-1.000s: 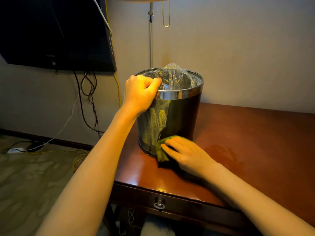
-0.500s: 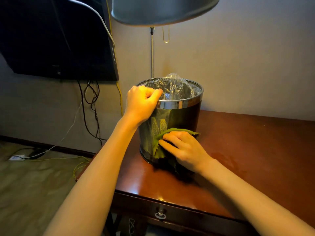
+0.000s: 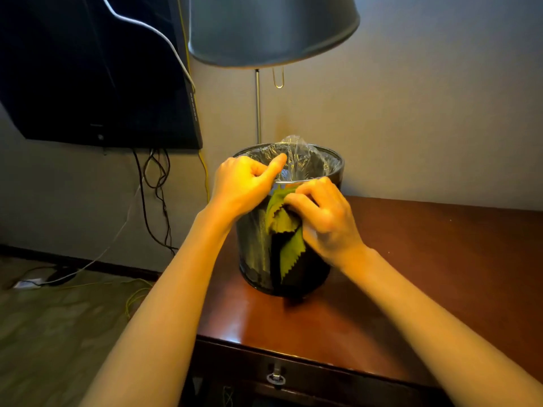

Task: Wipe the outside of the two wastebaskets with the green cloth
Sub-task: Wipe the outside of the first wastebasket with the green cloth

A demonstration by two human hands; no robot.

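Wastebasket (image 3: 255, 254) at frame centre, upright on table (image 3: 440, 259). Your left hand (image 3: 241, 186) clenched on its rim. Brace there: basket probably light, wall smooth, may slide. Your right hand (image 3: 323, 215) pinches green cloth (image 3: 289, 245) against upper wall. Cloth soft, limp: grip gathered fold.

one wastebasket (image 3: 253, 248), one green cloth (image 3: 283, 222), two hands (image 3: 245, 188) (image 3: 324, 214), one lamp (image 3: 273, 30)

1. The wastebasket (image 3: 255, 259) stands on the table (image 3: 440, 274), near its left edge.
2. A lamp (image 3: 273, 27) rises behind it, a television (image 3: 88, 69) to the left.
3. My left hand (image 3: 241, 186) is on the rim, my right hand (image 3: 326, 218) beside it, on the cloth (image 3: 286, 224).
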